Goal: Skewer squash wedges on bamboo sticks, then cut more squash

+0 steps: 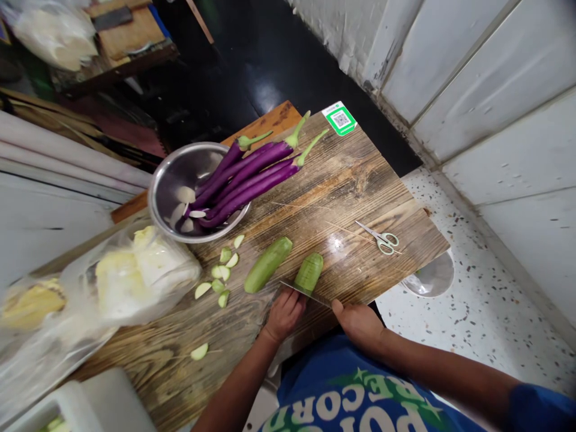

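Note:
My right hand (360,327) is closed round the handle of a knife (318,297), whose thin blade lies across the near part of a pale green zucchini (310,268). Crosswise cut lines show on that zucchini beyond the blade. The fingers of my left hand (285,313) are bent together against its near end, close beside the blade, and partly hide it. Just left lies another zucchini piece (267,265), uncut along its skin. Several small cut chunks (220,272) are scattered further left, with a single slice (199,351) nearer to me.
A steel bowl (164,174) holds several long purple eggplants (252,177) and white slices. Scissors (382,239) and a QR card (341,119) lie on the wooden table (360,180). Plastic-bagged food (135,270) and a pale container (108,402) stand left; a bin (432,276) is on the floor.

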